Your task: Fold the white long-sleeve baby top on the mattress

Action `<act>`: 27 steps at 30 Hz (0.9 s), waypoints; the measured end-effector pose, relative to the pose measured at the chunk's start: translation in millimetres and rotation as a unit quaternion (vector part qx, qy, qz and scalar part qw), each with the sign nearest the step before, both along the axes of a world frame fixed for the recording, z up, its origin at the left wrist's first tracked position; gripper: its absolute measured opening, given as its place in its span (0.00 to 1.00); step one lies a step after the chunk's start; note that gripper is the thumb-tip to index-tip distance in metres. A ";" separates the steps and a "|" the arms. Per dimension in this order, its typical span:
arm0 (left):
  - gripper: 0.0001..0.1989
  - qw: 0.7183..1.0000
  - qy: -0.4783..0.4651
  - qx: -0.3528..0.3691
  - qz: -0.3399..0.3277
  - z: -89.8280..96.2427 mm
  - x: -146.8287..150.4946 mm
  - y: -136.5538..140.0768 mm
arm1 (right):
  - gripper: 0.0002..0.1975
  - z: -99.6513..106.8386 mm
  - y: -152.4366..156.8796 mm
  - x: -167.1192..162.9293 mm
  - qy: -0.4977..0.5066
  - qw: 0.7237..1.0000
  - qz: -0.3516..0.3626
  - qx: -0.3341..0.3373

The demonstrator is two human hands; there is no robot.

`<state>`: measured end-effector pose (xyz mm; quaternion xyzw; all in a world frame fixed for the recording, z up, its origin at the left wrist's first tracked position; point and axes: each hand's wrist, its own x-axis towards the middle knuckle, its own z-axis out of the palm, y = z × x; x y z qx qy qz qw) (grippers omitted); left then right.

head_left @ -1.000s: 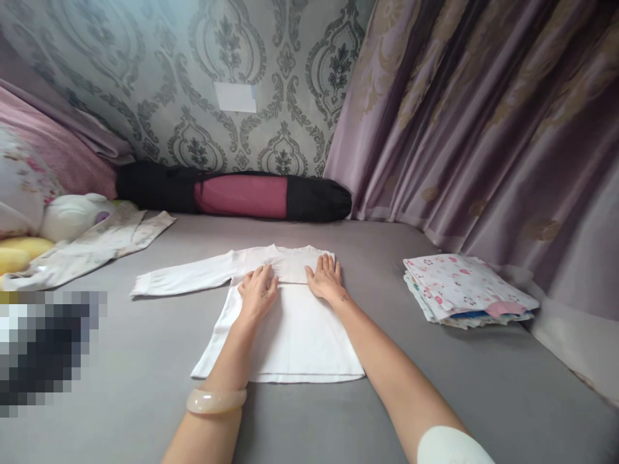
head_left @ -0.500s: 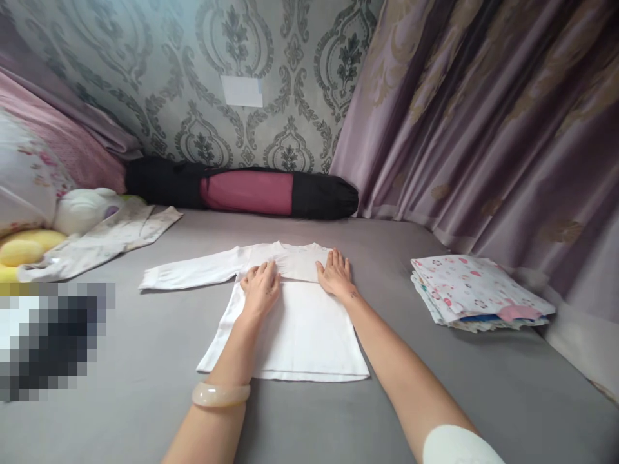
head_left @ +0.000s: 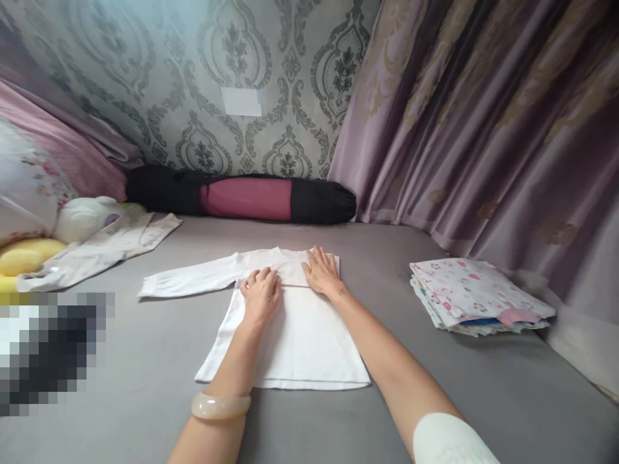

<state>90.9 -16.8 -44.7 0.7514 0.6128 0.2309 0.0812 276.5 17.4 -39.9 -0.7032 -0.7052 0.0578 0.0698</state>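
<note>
A white long-sleeved shirt [head_left: 309, 341] lies spread on the grey bed sheet. One sleeve [head_left: 188, 277] stretches out to the left; the other is folded across the chest, beneath both hands. My left hand [head_left: 261, 293] rests on the chest near the left armpit, fingers slightly bent and pressed to the cloth, gripping nothing that I can see. Flat on the folded sleeve near the right shoulder is my right hand [head_left: 322, 270], its fingers spread.
Folded patterned clothes [head_left: 478, 293] are stacked at the right. At the left lie patterned pants [head_left: 106, 245], a white plush toy [head_left: 82, 219] and a yellow one [head_left: 29, 254]. A long black and red bag [head_left: 246, 198] lies along the wall, beside a purple curtain [head_left: 425, 116].
My right hand has slid a little to the left over the folded sleeve, away from the shoulder edge. My left hand stays in nearly the same spot. The view has tilted slightly up.
</note>
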 end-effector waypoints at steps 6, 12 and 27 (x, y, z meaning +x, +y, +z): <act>0.18 0.998 0.039 -0.040 -0.005 -1.6 -0.6 -2.4 | 0.32 -4.7 6.8 0.7 0.020 0.999 -0.001 -0.033; 0.19 0.999 0.033 -0.041 -0.009 -4.4 -3.2 -2.0 | 0.32 -3.5 6.6 -0.3 0.018 0.999 -0.009 -0.040; 0.17 0.999 -0.002 -0.009 0.032 -1.4 -7.0 -0.7 | 0.33 -7.5 12.0 6.0 0.019 1.000 -0.015 -0.021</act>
